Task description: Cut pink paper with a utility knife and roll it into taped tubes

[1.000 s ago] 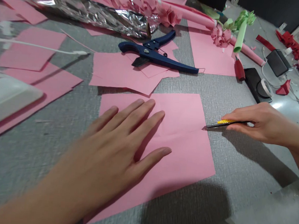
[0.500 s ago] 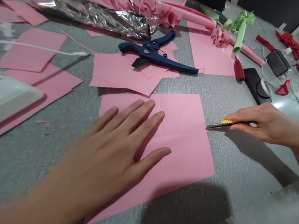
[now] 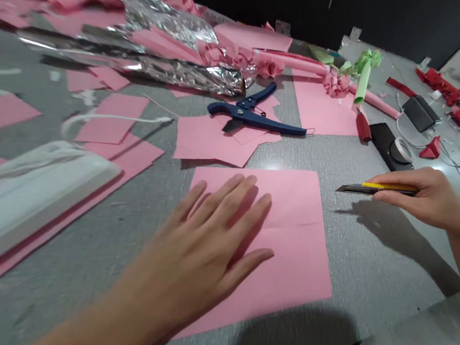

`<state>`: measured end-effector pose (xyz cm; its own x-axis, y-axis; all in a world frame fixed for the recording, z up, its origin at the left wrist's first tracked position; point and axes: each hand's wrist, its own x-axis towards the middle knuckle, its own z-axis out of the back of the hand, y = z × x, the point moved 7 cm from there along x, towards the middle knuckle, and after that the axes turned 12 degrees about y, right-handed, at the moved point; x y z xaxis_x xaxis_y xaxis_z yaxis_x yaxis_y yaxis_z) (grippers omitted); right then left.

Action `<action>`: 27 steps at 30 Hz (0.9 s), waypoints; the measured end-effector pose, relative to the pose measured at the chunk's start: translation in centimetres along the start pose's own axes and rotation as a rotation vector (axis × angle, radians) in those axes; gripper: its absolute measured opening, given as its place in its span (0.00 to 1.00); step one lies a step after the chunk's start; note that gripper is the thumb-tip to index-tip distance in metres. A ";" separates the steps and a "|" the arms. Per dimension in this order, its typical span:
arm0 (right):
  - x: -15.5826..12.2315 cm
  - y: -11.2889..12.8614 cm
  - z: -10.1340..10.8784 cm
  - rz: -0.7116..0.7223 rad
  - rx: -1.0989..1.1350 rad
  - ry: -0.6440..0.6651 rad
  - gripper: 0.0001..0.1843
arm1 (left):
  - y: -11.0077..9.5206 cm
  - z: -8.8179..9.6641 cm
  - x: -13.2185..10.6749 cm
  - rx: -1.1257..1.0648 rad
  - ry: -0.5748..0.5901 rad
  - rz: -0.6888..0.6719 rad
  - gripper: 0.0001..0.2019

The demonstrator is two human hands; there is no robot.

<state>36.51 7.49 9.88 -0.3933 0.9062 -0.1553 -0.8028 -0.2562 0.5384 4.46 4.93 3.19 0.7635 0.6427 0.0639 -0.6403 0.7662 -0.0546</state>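
Observation:
My left hand (image 3: 209, 239) lies flat with fingers spread on a pink paper sheet (image 3: 292, 240) that rests on the grey table (image 3: 350, 254). A crease or cut line runs across the sheet's middle. To the right of the sheet, my right hand (image 3: 421, 199) grips a yellow and black utility knife (image 3: 378, 188). Its blade points left and is lifted clear of the sheet's right edge.
Blue cutters (image 3: 253, 116) lie on loose pink squares (image 3: 216, 137) behind the sheet. Crumpled foil (image 3: 174, 69) and pink paper flowers (image 3: 261, 64) sit further back. A white tray (image 3: 35, 190) is at left. Black devices (image 3: 393, 142), tape and red scraps (image 3: 455, 99) lie at right.
My right hand has pulled the knife rightward and up, off the sheet's edge. The camera view has tilted up and shifted. My left hand stays flat on the sheet.

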 end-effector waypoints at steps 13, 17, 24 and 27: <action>2.1 3.7 -4.0 0.096 0.247 0.073 0.16 | -2.8 1.3 0.0 -0.236 -0.032 -0.346 0.18; 1.7 3.1 -5.5 0.096 0.257 0.109 0.16 | -1.6 2.5 -1.4 -0.160 -0.067 -0.056 0.14; 0.8 3.5 -6.3 0.134 0.183 0.125 0.18 | -0.3 -0.6 -2.4 -0.094 0.141 -0.036 0.40; 0.6 4.2 -6.6 0.133 0.156 0.139 0.19 | 0.1 -1.0 -2.3 -0.124 0.133 0.032 0.41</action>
<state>29.97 4.72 6.62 -0.5575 0.8101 -0.1816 -0.6654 -0.3052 0.6813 2.74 3.56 2.07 0.7528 0.6543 -0.0718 -0.6552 0.7343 -0.1775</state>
